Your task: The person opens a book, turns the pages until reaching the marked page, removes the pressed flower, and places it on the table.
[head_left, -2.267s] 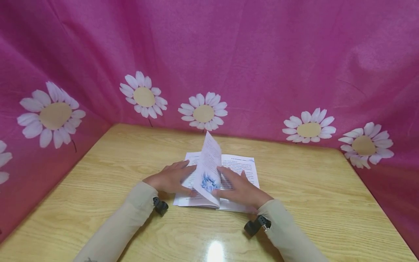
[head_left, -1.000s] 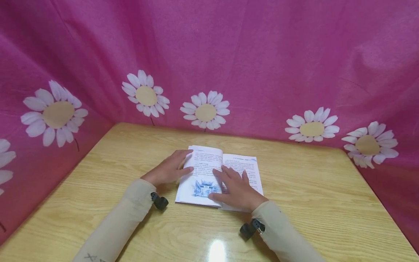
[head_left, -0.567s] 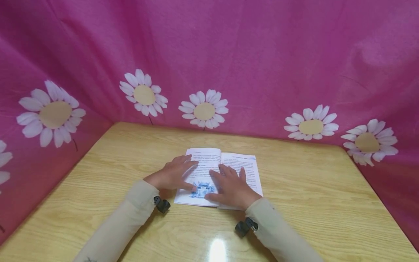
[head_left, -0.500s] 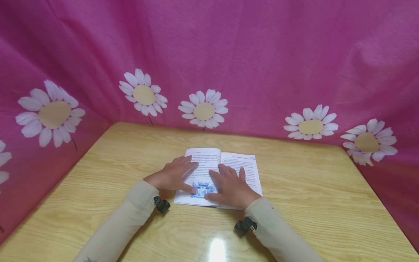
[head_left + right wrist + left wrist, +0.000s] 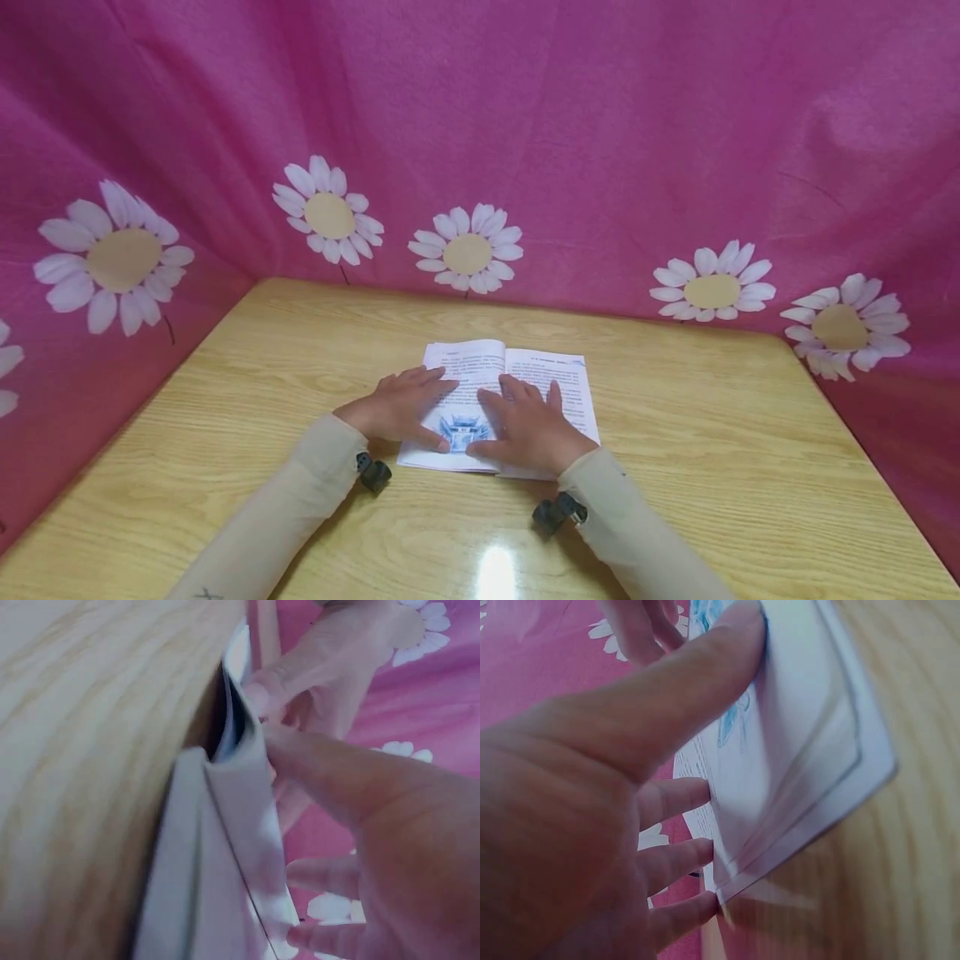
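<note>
An open book (image 5: 472, 362) lies on the wooden table, with printed text on both pages and a blue drawing of a gate (image 5: 462, 431) low on its left page. My left hand (image 5: 405, 406) rests on the left page, fingers spread and fairly straight; in the left wrist view its thumb (image 5: 705, 671) and fingertips touch the paper. My right hand (image 5: 534, 427) lies across the spine and right page with spread fingers, its thumb beside the drawing. In the right wrist view the pages (image 5: 247, 802) bulge slightly near the spine. Both palms hide part of the text.
The wooden table (image 5: 712, 433) stretches out around the book on all sides. A pink cloth with white daisies (image 5: 585, 167) hangs behind it and at both sides. Small black cameras (image 5: 373, 473) sit on both wrists.
A raised leaf that stood upright has come down flat on the left side, showing the gate drawing. My left hand then slid slightly nearer along that page; the right hand barely moved.
</note>
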A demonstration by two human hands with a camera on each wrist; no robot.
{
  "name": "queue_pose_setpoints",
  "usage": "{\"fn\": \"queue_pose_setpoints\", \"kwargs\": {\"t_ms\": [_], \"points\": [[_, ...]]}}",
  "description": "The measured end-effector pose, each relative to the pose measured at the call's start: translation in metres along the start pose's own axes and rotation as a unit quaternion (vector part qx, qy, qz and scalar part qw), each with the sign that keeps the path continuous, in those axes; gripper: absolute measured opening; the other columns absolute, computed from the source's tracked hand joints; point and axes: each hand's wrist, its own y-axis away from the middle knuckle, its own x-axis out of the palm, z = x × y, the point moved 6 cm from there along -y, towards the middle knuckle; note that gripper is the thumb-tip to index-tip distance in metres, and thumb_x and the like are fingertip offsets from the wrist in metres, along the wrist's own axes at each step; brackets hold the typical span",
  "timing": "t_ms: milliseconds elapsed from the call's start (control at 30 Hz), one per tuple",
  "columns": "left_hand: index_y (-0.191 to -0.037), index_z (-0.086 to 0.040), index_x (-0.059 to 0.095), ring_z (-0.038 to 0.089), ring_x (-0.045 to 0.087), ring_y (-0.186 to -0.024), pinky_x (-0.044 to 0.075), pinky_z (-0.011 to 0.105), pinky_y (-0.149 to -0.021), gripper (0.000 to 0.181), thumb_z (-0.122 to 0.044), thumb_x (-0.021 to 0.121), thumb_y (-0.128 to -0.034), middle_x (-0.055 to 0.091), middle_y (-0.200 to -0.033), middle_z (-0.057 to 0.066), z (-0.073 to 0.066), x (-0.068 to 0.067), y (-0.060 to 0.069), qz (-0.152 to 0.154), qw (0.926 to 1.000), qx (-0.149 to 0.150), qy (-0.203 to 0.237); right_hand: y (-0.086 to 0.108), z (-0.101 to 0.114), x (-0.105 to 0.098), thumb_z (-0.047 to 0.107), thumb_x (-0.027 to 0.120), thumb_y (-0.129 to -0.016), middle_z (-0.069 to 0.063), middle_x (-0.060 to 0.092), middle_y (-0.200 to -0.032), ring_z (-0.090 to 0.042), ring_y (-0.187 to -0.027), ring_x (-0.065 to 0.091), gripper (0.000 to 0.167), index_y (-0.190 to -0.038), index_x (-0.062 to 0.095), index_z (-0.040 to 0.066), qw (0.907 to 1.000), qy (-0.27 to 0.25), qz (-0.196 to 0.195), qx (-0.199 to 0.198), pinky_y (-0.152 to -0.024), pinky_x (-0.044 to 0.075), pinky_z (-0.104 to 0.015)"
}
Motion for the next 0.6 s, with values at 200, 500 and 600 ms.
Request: {"fn": "queue_pose_setpoints", "kwargs": {"t_ms": [200,500,600], "points": [[-0.153,-0.024,0.029,0.032,0.007,-0.147,0.007,0.061,-0.113,0.093,-0.058,0.072,-0.0775,0.015,-0.161,0.005,0.000,0.000,-0.001,0.003,1.0000,-0.002,-0.004,0.004,-0.020,-0.011,0.069,0.059,-0.081,-0.008,0.024,-0.158,-0.030,-0.145,0.018,0.088,-0.152,0.031,0.025,0.9967,-0.075,0.023,0.024,-0.109,0.003,-0.068],[-0.154,-0.032,0.022,0.025,-0.001,-0.148,0.001,0.058,-0.115,0.095,-0.061,0.069,-0.0774,0.007,-0.162,-0.003,0.001,0.004,0.001,0.022,0.9989,-0.041,-0.012,0.009,-0.066,-0.020,0.067,0.064,-0.078,-0.010,0.017,-0.160,-0.034,-0.146,0.013,0.095,-0.153,0.027,0.024,0.9904,-0.104,0.040,0.081,-0.107,0.003,-0.071],[-0.155,-0.033,0.019,0.025,-0.003,-0.148,0.000,0.057,-0.115,0.095,-0.062,0.067,-0.0781,0.005,-0.162,-0.004,0.002,0.006,0.002,0.028,0.9984,-0.044,-0.020,0.012,-0.077,-0.023,0.065,0.069,-0.075,-0.011,0.016,-0.160,-0.035,-0.146,0.010,0.099,-0.154,0.026,0.023,0.9874,-0.121,0.041,0.093,-0.106,0.003,-0.072]]}}
